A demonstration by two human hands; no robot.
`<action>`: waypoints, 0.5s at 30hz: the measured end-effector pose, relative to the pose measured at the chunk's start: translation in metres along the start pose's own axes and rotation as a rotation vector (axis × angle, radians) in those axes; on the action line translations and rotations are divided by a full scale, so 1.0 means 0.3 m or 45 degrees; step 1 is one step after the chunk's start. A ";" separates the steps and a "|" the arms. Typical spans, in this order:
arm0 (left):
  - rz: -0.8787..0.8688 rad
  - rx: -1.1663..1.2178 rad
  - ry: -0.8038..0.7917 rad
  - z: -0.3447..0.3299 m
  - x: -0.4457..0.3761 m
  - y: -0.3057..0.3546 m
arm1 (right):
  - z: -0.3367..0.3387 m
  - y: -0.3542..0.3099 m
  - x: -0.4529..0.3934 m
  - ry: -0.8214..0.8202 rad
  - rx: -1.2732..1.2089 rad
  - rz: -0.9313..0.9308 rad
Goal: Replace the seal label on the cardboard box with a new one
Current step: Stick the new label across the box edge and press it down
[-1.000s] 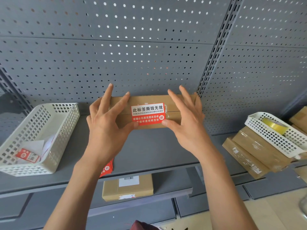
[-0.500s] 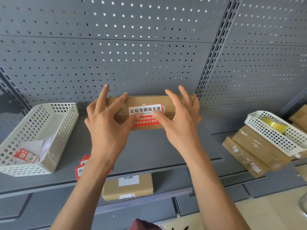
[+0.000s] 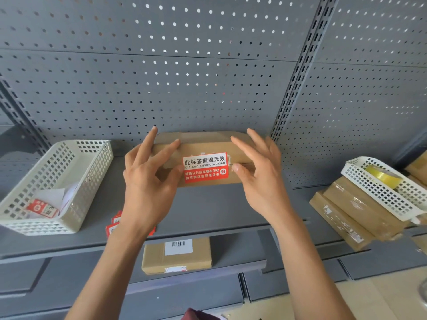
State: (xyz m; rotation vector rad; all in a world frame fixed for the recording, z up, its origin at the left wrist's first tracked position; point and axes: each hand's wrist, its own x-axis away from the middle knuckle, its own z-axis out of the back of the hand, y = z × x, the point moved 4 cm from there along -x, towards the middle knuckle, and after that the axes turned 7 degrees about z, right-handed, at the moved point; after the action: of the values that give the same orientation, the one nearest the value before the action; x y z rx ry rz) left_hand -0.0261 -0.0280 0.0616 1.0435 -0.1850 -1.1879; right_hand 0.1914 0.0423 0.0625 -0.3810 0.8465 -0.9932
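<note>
- Your fingers (image 3: 242, 144): both hands spread, near straight. Left hand (image 3: 147, 181) lies on the left end of the cardboard box (image 3: 208, 146), thumb tip at the seal label's (image 3: 205, 169) left edge. Right hand (image 3: 258, 179) covers the box's right end, thumb tip at the label's right edge. Nothing pinched.
- Pegboard (image 3: 184, 77): grey, perforated, fills the back w/ a slotted upright to the right.
- Shelf (image 3: 208, 209): grey; box sits on it against the pegboard, front face toward you.
- Left basket (image 3: 69, 181): white, holds paper & a red label.
- Right basket (image 3: 381, 192): white, tilted on a stack of brown boxes (image 3: 346, 215), yellow tape roll (image 3: 383, 177) inside.
- Lower box (image 3: 176, 255): brown, barcode sticker on top, on the shelf below.
- Seal label: red & white, on the box front across the flap seam, flat btw your thumbs.
- Spare labels (image 3: 114, 224): red, on the shelf edge, partly hidden by your left wrist.
</note>
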 end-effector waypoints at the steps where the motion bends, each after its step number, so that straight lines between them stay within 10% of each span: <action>1: -0.007 -0.003 0.005 -0.004 0.010 -0.005 | 0.001 0.006 0.010 -0.011 -0.001 0.011; 15: 0.001 0.022 -0.117 -0.119 0.222 -0.131 | -0.074 0.112 0.208 -0.231 0.002 -0.108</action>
State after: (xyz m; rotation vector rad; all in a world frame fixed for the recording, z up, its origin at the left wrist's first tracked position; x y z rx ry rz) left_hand -0.0023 -0.0624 -0.0128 1.0044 -0.2674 -1.2362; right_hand 0.2107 0.0084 -0.0007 -0.5011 0.6699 -1.0210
